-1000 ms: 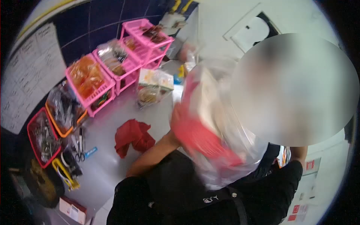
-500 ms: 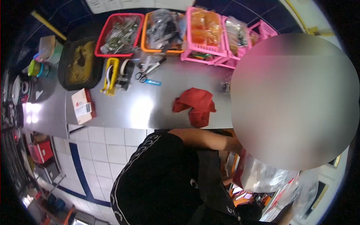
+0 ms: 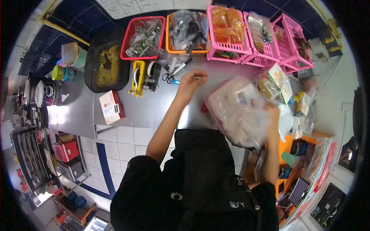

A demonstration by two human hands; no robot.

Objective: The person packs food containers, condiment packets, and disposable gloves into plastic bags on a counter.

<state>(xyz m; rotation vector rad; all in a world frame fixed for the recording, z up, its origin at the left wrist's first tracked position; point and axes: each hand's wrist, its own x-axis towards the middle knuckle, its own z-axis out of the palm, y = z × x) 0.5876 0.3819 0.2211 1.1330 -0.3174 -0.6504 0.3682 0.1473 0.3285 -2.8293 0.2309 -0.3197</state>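
At ten o'clock from the clear plastic bag, our left grip hangs above the tabletop, its fingers half-spread and loosely bent, with the thumb tucked below them. On the bag's three o'clock side, our right grip is pinching the plastic; the fingertips are blurred and partly covered by the film, so we cannot tell exactly how tightly they press.

The bag itself is tilted and smeared by motion, with pale packs showing through it. It overlaps the near edge of the tabletop from our viewpoint, and whether its underside touches the surface we cannot tell. A red cloth peeks out at its nine o'clock edge.

From our left grip, the scissors lie near, at nine o'clock, and a yellow tape dispenser sits farther along the same direction. An orange basket stands at twelve o'clock, a red basket between ten and eleven. Seen from the bag, a pink basket is at twelve o'clock, and a plastic-wrapped box rests near our right grip, at two o'clock.
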